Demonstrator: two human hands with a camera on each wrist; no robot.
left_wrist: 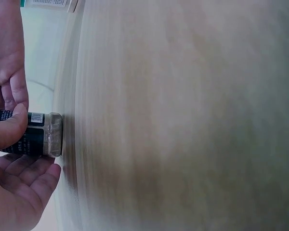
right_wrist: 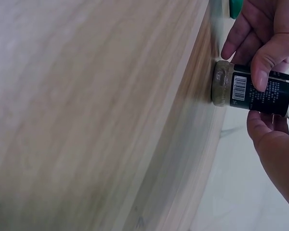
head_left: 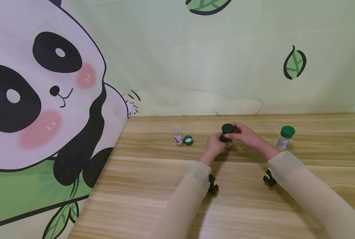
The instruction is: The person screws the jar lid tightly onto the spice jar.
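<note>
A small spice jar (right_wrist: 238, 91) with a dark label and barcode stands upright at the table's far side, under a black lid (head_left: 227, 128). My left hand (head_left: 215, 146) grips the jar's body, its thumb pressed on the label in the right wrist view. From the right, my right hand (head_left: 245, 135) holds the jar at its lid, fingers and thumb around the edge. The jar's base (left_wrist: 55, 134) is close to the tabletop. Part of the lid and the right fingertips are hidden in the wrist views.
Left of the hands stands an uncapped clear bottle (head_left: 178, 136) with a white label, a green cap (head_left: 188, 140) lying beside it, underside up. To the right is a green-capped bottle (head_left: 285, 137), close to my right forearm. A panda-printed cloth (head_left: 180, 66) hangs behind the wooden table (head_left: 141, 186).
</note>
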